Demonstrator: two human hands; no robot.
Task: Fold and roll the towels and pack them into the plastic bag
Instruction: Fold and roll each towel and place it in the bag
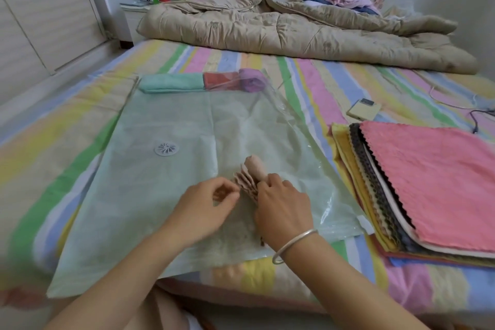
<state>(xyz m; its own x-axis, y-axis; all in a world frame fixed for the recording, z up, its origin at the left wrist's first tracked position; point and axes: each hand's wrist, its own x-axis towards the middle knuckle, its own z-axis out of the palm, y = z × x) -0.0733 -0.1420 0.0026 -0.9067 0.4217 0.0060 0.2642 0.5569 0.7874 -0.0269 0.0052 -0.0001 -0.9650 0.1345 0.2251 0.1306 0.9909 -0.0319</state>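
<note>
Right hand (281, 206) hides beige towel's (254, 171) near end.

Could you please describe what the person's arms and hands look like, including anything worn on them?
Both forearms are bare, with no sleeves or gloves in view. The right wrist carries a plain, thin silver metal bangle, round and smooth with no visible markings. The left hand and right hand show no rings or watch that can be made out.

Your right hand (281, 203) covers the pink towel's (253, 171) near end; the towel stack (417, 185) runs off the right edge.
</note>
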